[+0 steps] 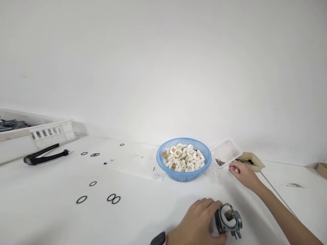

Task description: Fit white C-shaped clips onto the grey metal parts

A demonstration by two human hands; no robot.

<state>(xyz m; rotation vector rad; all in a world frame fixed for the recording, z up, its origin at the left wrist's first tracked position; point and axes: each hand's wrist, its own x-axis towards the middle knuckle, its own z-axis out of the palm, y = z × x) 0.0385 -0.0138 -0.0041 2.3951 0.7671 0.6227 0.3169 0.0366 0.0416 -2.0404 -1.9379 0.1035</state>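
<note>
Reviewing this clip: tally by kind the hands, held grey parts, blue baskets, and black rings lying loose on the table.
Hands: 2 (left hand, right hand)
Held grey part: 1
Blue basket: 1
Black rings loose on the table: 8
Total: 12

Left hand [200, 217] grips a grey part [228, 217] on the near side of the blue basket [182, 177], right hand [244, 175] beside the white tray [226, 149] to the basket's right!
</note>
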